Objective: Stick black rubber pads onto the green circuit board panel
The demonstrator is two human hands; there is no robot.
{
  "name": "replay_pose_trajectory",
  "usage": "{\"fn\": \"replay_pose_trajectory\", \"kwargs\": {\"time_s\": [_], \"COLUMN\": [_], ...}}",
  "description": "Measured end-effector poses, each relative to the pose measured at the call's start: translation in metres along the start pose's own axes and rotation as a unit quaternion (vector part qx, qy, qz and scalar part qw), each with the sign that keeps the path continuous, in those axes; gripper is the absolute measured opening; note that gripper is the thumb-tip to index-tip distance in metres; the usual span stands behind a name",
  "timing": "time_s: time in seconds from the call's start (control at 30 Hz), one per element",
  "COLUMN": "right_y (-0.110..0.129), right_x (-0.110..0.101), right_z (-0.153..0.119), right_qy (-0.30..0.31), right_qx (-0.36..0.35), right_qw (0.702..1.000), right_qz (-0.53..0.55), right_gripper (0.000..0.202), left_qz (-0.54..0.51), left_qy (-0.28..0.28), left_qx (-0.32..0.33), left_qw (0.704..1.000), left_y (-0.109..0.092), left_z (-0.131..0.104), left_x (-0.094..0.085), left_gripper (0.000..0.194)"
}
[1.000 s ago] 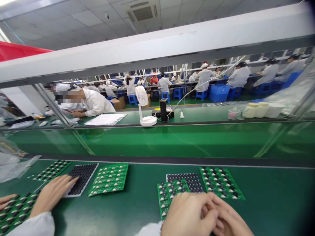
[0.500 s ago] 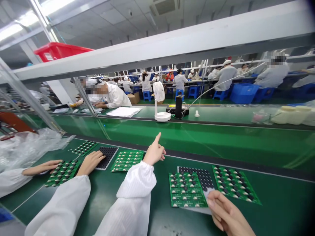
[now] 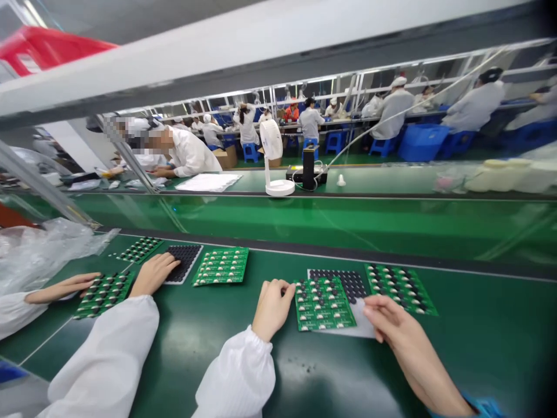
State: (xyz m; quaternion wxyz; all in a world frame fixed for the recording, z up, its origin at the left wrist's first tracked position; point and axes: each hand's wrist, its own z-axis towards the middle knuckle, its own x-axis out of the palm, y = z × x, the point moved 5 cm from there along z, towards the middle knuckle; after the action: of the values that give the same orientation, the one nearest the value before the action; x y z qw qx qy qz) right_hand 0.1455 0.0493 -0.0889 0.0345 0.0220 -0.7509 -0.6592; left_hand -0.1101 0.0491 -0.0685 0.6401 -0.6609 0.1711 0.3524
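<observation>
1. Green circuit board panel (image 3: pixel 324 302) is lying flat on the belt (image 3: pixel 391 371), overlapping a white sheet of black dots (image 3: pixel 354 290), w/ both hands working it.
2. Left hand (image 3: pixel 270 306) is curling loosely at the panel's left edge, fingertips touching, prob. steadying it.
3. Right hand (image 3: pixel 387 319) is pinching the sheet's near-right corner, fingers closed on it.
4. Co-worker's hands (image 3: pixel 152 274) are resting on their own boards, well apart.

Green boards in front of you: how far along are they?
The right-hand board already carries dark buttons. In hand is the middle board, partly filled: the left hand touches its left edge, the right hand rests on the white sheet beneath. Many buttons remain on the black tray.
</observation>
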Motion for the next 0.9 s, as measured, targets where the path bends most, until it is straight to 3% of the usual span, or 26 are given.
{"fn": "replay_pose_trajectory", "kwargs": {"time_s": [0.13, 0.27, 0.4, 0.7, 0.9], "right_y": [0.006, 0.006, -0.004, -0.011, -0.019], "right_x": [-0.002, 0.007, 0.007, 0.010, 0.010], "right_z": [0.001, -0.003, -0.007, -0.007, 0.000], "right_qy": [-0.040, -0.040, -0.066, -0.042, -0.043], "right_qx": [-0.079, -0.182, -0.171, -0.108, -0.077], "right_qw": [0.992, 0.942, 0.908, 0.940, 0.986], "right_qz": [-0.087, -0.277, -0.378, -0.322, -0.143], "right_gripper": [0.039, 0.036, 0.045, 0.041, 0.048], "left_qz": [0.014, 0.023, 0.029, -0.022, -0.149], "left_qy": [-0.009, -0.021, -0.029, -0.021, -0.016], "left_qx": [0.010, 0.008, 0.008, 0.003, -0.007], "left_qw": [1.000, 1.000, 0.999, 1.000, 0.989], "left_y": [-0.008, -0.008, -0.007, -0.004, -0.001], "left_z": [-0.009, -0.012, -0.012, -0.010, -0.008], "left_x": [0.009, 0.013, 0.015, 0.018, 0.014], "left_gripper": [0.031, 0.025, 0.024, 0.023, 0.028]}}
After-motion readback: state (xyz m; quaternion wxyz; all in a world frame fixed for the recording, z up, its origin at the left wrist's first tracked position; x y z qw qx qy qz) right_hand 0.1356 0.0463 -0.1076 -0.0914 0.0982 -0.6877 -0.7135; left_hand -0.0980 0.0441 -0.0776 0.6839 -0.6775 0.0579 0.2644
